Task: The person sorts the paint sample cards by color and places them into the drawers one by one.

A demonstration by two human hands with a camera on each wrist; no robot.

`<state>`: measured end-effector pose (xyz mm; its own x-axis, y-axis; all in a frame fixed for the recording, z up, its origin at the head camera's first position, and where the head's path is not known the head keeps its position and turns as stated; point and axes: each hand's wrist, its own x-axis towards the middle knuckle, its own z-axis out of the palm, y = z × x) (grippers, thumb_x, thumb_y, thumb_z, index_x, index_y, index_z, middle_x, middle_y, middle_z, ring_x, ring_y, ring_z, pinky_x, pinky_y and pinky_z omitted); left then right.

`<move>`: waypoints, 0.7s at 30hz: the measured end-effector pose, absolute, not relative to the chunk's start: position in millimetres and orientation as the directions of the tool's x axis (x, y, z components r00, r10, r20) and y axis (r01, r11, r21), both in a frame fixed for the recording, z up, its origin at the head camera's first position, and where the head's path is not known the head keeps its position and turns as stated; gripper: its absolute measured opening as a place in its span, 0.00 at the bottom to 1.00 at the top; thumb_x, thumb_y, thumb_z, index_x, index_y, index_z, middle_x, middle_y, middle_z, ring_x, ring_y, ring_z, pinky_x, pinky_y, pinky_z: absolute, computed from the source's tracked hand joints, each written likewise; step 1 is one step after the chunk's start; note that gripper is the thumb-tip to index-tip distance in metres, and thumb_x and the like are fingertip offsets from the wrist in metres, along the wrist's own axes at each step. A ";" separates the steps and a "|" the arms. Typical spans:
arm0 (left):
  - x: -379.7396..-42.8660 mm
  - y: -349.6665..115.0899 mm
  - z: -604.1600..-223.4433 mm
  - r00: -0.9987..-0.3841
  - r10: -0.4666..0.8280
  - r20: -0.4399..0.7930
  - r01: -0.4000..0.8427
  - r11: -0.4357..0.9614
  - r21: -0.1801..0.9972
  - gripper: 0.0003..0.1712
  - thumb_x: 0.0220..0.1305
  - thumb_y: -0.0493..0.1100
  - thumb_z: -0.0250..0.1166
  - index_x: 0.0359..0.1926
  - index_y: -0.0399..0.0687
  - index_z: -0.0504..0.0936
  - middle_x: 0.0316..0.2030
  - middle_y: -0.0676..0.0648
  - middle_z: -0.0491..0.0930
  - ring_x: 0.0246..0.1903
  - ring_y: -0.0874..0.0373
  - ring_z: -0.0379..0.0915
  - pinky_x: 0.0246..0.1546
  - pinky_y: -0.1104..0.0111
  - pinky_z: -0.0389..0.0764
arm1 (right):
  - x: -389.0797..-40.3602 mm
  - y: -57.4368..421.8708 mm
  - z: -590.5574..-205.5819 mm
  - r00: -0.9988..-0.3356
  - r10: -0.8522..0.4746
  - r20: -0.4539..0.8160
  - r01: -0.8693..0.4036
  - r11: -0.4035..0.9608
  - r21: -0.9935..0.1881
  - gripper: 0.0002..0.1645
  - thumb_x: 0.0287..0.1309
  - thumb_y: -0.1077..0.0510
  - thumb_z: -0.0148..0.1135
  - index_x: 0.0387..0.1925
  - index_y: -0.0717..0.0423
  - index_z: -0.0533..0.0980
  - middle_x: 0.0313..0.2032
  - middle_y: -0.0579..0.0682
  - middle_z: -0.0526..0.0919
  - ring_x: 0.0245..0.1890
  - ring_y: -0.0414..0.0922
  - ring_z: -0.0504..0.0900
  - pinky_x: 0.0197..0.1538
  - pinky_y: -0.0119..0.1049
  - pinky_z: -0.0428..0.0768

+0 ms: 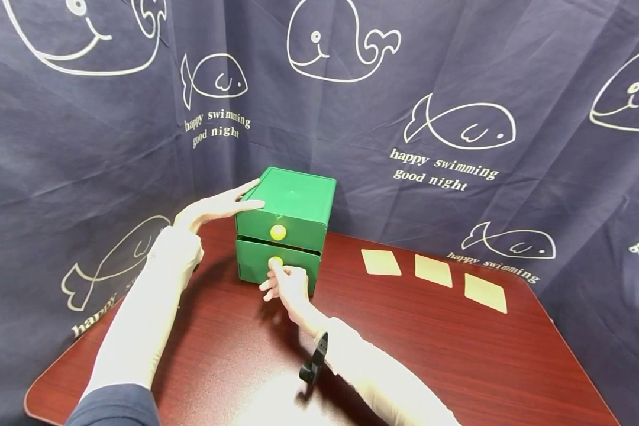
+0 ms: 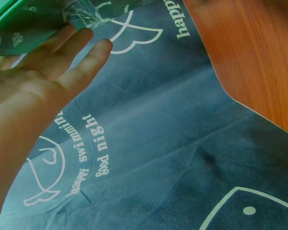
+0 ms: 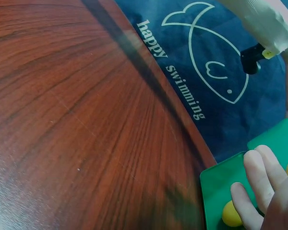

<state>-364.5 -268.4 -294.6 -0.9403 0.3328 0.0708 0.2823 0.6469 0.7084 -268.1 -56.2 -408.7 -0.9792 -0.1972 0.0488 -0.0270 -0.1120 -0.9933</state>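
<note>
Placed just left of centre in the head frame, near the back edge of the table (image 1: 218, 343) and close to the dark patterned curtain (image 1: 351, 112): a green drawer box (image 1: 298, 192), with drawer fronts turned toward the person, presumably for easy reach. Braced at its top left edge by the left hand (image 1: 213, 208), with fingers straight and spread, gripping nothing; probably so laid to keep the box from sliding or tipping. Shown again at the upper left of the left wrist frame, with fingers stretched out by the green side.

Brought to the lower drawer (image 1: 251, 260) at the front: the right hand (image 1: 291, 285), with thumb at the lower yellow knob (image 3: 230, 214) and the other fingers loosely bent, pointing left. Impossible to tell whether pinching that knob or only pressing it, with part of the contact hidden. Likely used as the handiest projecting part for moving the drawer. Slightly ajar, judging by the dark slit under the upper drawer (image 1: 305, 233). Just above, untouched: the upper yellow knob (image 1: 278, 232).

Laid flat at the right of the frame, well apart from both hands: three pale cards (image 1: 433, 270), spaced in a slanting row, perhaps to avoid overlapping.
</note>
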 end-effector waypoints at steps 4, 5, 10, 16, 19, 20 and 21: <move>-365.1 -269.1 -295.1 -0.938 0.338 0.074 0.288 0.645 0.708 0.48 0.67 0.64 0.55 0.77 0.57 0.41 0.77 0.51 0.43 0.76 0.53 0.38 0.76 0.52 0.44 | -261.9 -54.1 -393.8 -0.980 -0.194 0.040 -0.027 -0.073 -0.997 0.19 0.67 0.56 0.54 0.28 0.68 0.77 0.32 0.81 0.79 0.10 0.40 0.77 0.29 0.52 0.85; -365.3 -269.2 -295.2 -0.938 0.340 0.074 0.289 0.644 0.708 0.48 0.67 0.64 0.55 0.77 0.57 0.41 0.77 0.51 0.43 0.76 0.53 0.37 0.76 0.52 0.44 | -260.0 -53.6 -390.1 -0.980 -0.193 0.038 -0.026 -0.063 -0.998 0.18 0.67 0.56 0.54 0.29 0.68 0.77 0.32 0.81 0.79 0.10 0.40 0.76 0.30 0.51 0.85; -365.4 -269.1 -295.8 -0.936 0.342 0.080 0.294 0.640 0.710 0.48 0.66 0.64 0.55 0.77 0.57 0.41 0.77 0.52 0.43 0.76 0.54 0.37 0.76 0.53 0.44 | -257.2 -51.5 -382.3 -0.980 -0.196 0.045 -0.037 -0.045 -0.998 0.22 0.68 0.55 0.52 0.34 0.75 0.77 0.32 0.81 0.79 0.10 0.38 0.76 0.30 0.49 0.86; -364.5 -268.6 -296.2 -0.936 0.342 0.077 0.286 0.616 0.735 0.48 0.66 0.63 0.57 0.77 0.59 0.42 0.77 0.51 0.44 0.75 0.54 0.38 0.76 0.52 0.45 | -275.7 -50.1 -400.2 -0.969 -0.246 0.020 -0.011 -0.040 -0.999 0.29 0.70 0.51 0.52 0.42 0.81 0.73 0.34 0.81 0.79 0.10 0.40 0.77 0.30 0.48 0.86; -364.3 -268.9 -295.8 -0.938 0.339 0.075 0.284 0.625 0.727 0.48 0.66 0.64 0.57 0.77 0.59 0.42 0.77 0.52 0.44 0.75 0.55 0.37 0.76 0.53 0.44 | -280.8 -48.5 -410.6 -0.961 -0.277 -0.001 0.010 -0.032 -0.999 0.30 0.67 0.46 0.55 0.41 0.76 0.75 0.32 0.78 0.81 0.11 0.41 0.78 0.30 0.46 0.86; -364.5 -269.0 -295.7 -0.938 0.337 0.074 0.282 0.626 0.727 0.49 0.66 0.64 0.57 0.77 0.59 0.42 0.77 0.52 0.44 0.75 0.55 0.37 0.76 0.53 0.44 | -279.4 -47.3 -412.1 -0.957 -0.290 -0.011 0.019 -0.026 -0.999 0.30 0.66 0.44 0.57 0.40 0.74 0.75 0.31 0.76 0.82 0.11 0.41 0.78 0.29 0.46 0.86; -364.4 -269.2 -295.2 -0.938 0.340 0.073 0.285 0.630 0.722 0.49 0.66 0.64 0.56 0.77 0.58 0.41 0.77 0.51 0.43 0.76 0.54 0.37 0.76 0.52 0.44 | -277.8 -46.1 -414.2 -0.953 -0.302 -0.028 0.033 -0.013 -0.999 0.30 0.64 0.43 0.59 0.39 0.72 0.75 0.29 0.74 0.83 0.12 0.41 0.78 0.29 0.45 0.86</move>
